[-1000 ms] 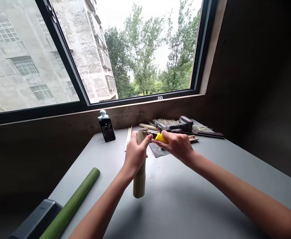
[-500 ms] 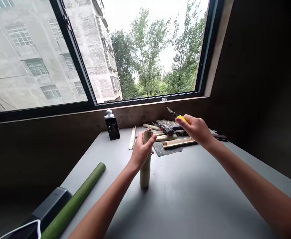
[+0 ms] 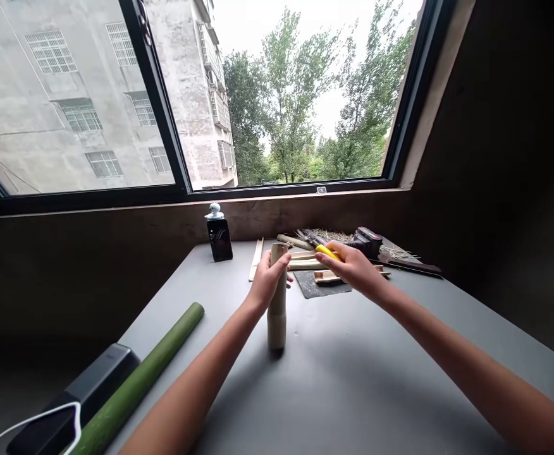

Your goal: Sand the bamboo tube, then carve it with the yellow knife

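Note:
A pale bamboo section (image 3: 277,322) stands upright on the grey table (image 3: 362,373). My left hand (image 3: 267,281) is wrapped round its upper part and holds it steady. My right hand (image 3: 353,268) grips a yellow-handled knife (image 3: 328,252) just right of the bamboo's top, with the blade pointing back and left. The two hands are a short way apart.
A long green bamboo pole (image 3: 139,382) lies at the front left beside a black box (image 3: 75,404) with a white cable. At the back stand a black bottle (image 3: 220,237), a power drill (image 3: 367,240), bamboo strips (image 3: 255,259), a dark mat (image 3: 322,287) and a long blade (image 3: 414,266).
My right hand rose with the knife away from the bamboo's top, then came down again close to it. My left hand kept its hold on the bamboo.

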A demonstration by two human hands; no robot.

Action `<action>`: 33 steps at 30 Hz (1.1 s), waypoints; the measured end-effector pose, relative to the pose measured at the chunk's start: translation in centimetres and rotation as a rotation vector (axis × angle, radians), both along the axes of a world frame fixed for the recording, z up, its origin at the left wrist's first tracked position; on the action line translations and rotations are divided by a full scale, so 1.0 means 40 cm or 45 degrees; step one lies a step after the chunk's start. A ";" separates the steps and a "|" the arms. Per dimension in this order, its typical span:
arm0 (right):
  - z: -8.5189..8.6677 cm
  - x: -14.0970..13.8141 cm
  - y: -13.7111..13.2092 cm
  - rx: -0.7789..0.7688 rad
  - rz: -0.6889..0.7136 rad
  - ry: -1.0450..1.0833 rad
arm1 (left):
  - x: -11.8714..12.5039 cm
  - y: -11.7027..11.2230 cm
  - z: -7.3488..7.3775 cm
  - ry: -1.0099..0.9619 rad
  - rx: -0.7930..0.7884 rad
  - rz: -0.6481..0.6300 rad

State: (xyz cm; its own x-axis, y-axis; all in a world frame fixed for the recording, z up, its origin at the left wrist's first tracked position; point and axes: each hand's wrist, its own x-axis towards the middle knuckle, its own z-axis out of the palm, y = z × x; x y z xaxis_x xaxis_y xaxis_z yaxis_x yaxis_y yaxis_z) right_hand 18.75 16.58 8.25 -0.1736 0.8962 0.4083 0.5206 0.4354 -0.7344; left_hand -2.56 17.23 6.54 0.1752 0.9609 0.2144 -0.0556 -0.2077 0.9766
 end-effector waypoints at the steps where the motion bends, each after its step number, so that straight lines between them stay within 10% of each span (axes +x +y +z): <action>1: -0.007 0.003 0.009 -0.064 0.030 0.074 | 0.000 0.003 -0.002 -0.006 -0.007 0.011; 16: -0.040 -0.028 -0.013 -0.559 0.359 0.542 | 0.015 -0.041 0.012 -0.039 0.045 -0.007; 25: 0.075 0.008 -0.100 -0.100 0.403 0.317 | 0.011 -0.108 0.078 -0.109 0.188 -0.049; 33: 0.052 0.037 -0.099 0.184 0.202 -0.013 | -0.005 -0.109 0.084 -0.073 0.199 -0.080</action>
State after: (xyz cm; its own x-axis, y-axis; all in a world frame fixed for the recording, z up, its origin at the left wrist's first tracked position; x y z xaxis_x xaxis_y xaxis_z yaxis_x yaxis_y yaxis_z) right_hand 20.24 12.60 10.33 -0.3125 0.7897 0.5279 0.4446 0.6127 -0.6534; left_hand -2.76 12.89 9.88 0.2168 0.9026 0.3720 -0.1282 -0.3515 0.9274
